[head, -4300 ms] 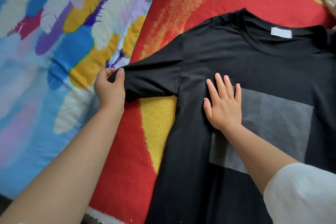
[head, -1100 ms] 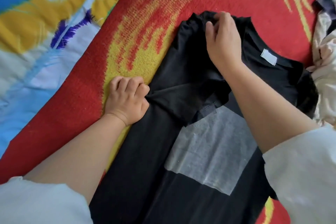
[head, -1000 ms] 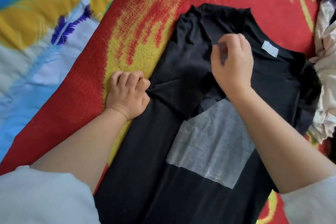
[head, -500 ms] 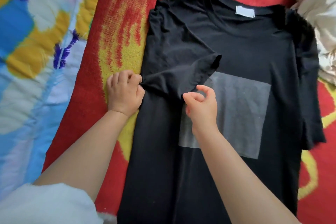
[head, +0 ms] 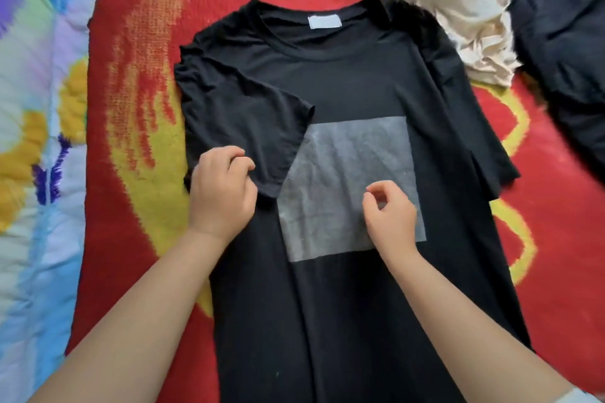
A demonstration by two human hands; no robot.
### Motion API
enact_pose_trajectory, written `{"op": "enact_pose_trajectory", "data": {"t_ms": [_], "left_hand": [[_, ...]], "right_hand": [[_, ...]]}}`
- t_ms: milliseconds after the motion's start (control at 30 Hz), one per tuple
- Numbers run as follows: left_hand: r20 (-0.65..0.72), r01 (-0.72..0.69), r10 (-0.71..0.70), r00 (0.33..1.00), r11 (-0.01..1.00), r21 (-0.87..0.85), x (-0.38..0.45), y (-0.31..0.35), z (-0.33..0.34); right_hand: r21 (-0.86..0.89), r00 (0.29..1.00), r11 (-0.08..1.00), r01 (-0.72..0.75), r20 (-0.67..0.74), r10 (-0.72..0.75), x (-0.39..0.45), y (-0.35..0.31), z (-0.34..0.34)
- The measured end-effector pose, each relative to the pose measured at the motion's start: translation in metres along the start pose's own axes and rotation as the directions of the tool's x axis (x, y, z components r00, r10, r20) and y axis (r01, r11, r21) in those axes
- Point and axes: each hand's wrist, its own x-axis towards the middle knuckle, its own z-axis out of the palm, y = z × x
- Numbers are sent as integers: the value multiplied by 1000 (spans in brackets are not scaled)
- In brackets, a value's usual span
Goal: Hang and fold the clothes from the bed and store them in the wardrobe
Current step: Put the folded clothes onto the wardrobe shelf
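The shirt (head: 343,288) lies flat on the bed (head: 137,108), left sleeve (head: 242,118) folded in. The left hand (head: 222,193) pinches that fold; the right hand (head: 391,216) hovers, loosely curled, holding nothing. Next, probably, the right sleeve (head: 484,147).

Black t-shirt (head: 343,288) laid flat on the red and yellow blanket (head: 137,108), one sleeve folded in over the grey square print (head: 350,186). Left hand (head: 222,190) pinches that sleeve's hem, right hand (head: 391,216) hovers loosely curled above the print. Crumpled cream garment (head: 458,10) lies far right.
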Motion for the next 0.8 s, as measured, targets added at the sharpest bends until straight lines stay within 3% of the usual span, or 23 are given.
{"op": "enact_pose_trajectory", "data": {"t_ms": [100,200,267,367,500,600,733,800], "left_hand": [[156,-183,192,969,980,-71,17,55,33],[354,-214,223,908,975,-64,34,108,65],[417,-151,134,899,988,9,45,138,80],[506,-66,-9,862,989,129,60,161,103],[473,8,-116,873,974,224,81,175,130],[443,54,-151,884,973,225,95,184,141],[433,46,-153,888,968,247,100,189,156],[386,53,-141,911,972,231,98,189,163]], "right_hand": [[-90,973,995,-45,-229,23,26,32,-52],[-126,918,982,-141,-388,82,56,57,-100],[-137,902,961,-239,-398,168,75,70,-125],[-157,932,936,-313,-239,272,97,90,-137],[54,972,986,-157,-167,164,123,96,-150],[123,967,992,-35,-248,65,149,92,-182],[452,896,889,-69,-363,254,199,99,-231],[420,868,903,-95,-409,282,223,109,-241]]}}
